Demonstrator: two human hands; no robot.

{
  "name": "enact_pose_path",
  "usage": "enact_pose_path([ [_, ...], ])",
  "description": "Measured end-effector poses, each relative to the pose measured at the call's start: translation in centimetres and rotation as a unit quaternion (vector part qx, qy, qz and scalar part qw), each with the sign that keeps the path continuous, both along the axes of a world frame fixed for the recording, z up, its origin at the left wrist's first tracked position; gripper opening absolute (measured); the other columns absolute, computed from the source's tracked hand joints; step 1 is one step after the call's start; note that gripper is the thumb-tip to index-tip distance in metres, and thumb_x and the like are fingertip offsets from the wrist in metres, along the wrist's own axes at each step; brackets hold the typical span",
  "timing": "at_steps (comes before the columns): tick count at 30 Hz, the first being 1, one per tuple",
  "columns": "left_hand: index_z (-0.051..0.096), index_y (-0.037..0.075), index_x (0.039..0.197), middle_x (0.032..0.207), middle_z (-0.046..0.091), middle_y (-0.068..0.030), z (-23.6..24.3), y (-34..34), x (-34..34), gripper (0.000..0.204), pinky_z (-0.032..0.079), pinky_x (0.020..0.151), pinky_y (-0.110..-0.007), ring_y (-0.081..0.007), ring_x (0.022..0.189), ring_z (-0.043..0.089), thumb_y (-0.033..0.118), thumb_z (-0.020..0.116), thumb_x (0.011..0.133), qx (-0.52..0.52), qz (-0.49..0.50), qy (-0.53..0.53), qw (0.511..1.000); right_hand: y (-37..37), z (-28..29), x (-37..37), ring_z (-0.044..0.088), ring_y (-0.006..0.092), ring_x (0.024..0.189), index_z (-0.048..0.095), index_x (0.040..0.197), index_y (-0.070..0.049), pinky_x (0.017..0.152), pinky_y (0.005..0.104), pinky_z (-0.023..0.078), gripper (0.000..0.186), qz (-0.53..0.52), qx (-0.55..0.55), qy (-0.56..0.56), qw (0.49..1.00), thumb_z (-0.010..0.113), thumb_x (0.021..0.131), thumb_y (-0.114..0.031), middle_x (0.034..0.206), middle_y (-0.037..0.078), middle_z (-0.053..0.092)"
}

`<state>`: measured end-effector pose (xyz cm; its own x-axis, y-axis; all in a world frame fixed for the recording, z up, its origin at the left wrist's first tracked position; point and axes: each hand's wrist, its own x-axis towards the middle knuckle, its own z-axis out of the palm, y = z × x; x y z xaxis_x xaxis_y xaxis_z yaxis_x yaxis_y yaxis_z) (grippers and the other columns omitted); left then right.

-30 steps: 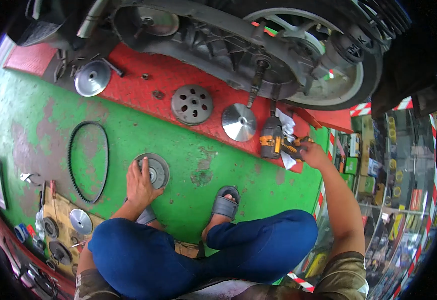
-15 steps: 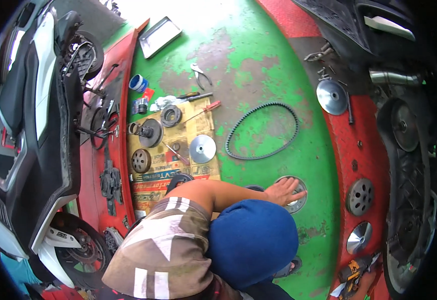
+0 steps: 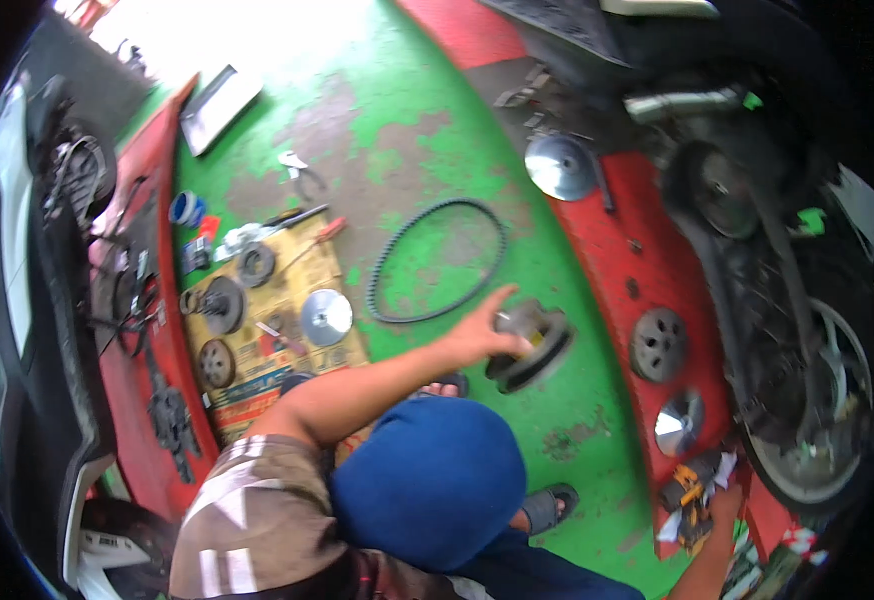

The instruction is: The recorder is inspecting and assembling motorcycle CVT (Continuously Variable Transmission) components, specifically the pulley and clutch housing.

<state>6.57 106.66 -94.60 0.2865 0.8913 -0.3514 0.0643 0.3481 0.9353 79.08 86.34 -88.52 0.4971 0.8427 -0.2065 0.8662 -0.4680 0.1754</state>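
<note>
My left arm, in a brown sleeve with white stripes, reaches across to the right. My left hand (image 3: 482,332) is closed around the upper part of a grey metal pulley assembly (image 3: 537,350), held above the green floor and slightly blurred. At the lower right, my right hand (image 3: 725,505) grips an orange-and-black power tool (image 3: 692,490) at the edge of the red platform; its fingers are partly hidden. A toothed black drive belt (image 3: 385,270) lies on the floor beyond my left hand. My blue-clothed knee (image 3: 427,490) fills the lower middle.
Left, a cardboard sheet (image 3: 312,260) carries a shiny disc (image 3: 327,317), a dark pulley half (image 3: 223,305) and tools. Pliers (image 3: 302,172) and a metal tray (image 3: 219,112) lie farther off. A holed plate (image 3: 659,345) rests on the red right platform (image 3: 607,250). Motorcycles flank both sides.
My left hand, previously spread over a round metal part on the floor, now holds the pulley assembly raised. The view has turned and shifted right, and my right hand shows more on the power tool.
</note>
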Motion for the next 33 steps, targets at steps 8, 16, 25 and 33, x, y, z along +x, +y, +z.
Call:
enact_pose_path([
  [8, 0.047, 0.008, 0.151, 0.146, 0.057, -0.0154, 10.2, 3.2, -6.3, 0.087, 0.051, 0.109, -0.048, -0.0285, 0.129, 0.06, 0.057, 0.07, 0.083, -0.046, 0.063, -0.394, 0.916, 0.2, 4.7, -8.2, 0.072, 0.0434, 0.086, 0.067, 0.115, 0.009, 0.081, 0.0512, 0.054, 0.04, -0.042, 0.096, 0.138, 0.985, 0.076, 0.08, -0.008, 0.087, 0.026, 0.072],
  [16, 0.053, 0.008, 0.146, 0.14, 0.061, -0.0163, 18.3, 4.2, -3.8, 0.085, 0.052, 0.106, -0.052, -0.0328, 0.125, 0.063, 0.07, 0.06, 0.089, -0.066, -0.013, -0.707, 0.704, 0.0, 16.8, -18.5, 0.072, 0.0372, 0.088, 0.064, 0.126, 0.006, 0.077, 0.0459, 0.055, 0.048, 0.039, 0.077, 0.151, 0.985, 0.076, 0.082, -0.012, 0.101, 0.023, 0.072],
  [25, 0.057, 0.006, 0.143, 0.135, 0.065, -0.0159, 25.9, 1.0, -1.5, 0.077, 0.053, 0.104, -0.05, -0.0323, 0.12, 0.066, 0.064, 0.058, 0.093, 0.0, -0.058, -0.671, 0.739, 1.9, 31.5, -39.0, 0.068, 0.0153, 0.077, 0.064, 0.131, 0.003, 0.07, 0.0303, 0.054, 0.05, 0.111, 0.214, 0.387, 0.89, 0.076, 0.084, -0.008, 0.093, 0.011, 0.074],
  [33, 0.057, 0.005, 0.143, 0.134, 0.065, -0.0156, 28.6, -3.4, 0.7, 0.076, 0.054, 0.104, -0.05, -0.032, 0.119, 0.066, 0.062, 0.057, 0.093, 0.002, -0.073, -0.645, 0.761, 1.2, 32.8, -41.2, 0.064, 0.0112, 0.078, 0.065, 0.129, 0.002, 0.072, 0.0258, 0.052, 0.042, 0.122, 0.306, 0.502, 0.799, 0.074, 0.088, -0.005, 0.094, 0.007, 0.071],
])
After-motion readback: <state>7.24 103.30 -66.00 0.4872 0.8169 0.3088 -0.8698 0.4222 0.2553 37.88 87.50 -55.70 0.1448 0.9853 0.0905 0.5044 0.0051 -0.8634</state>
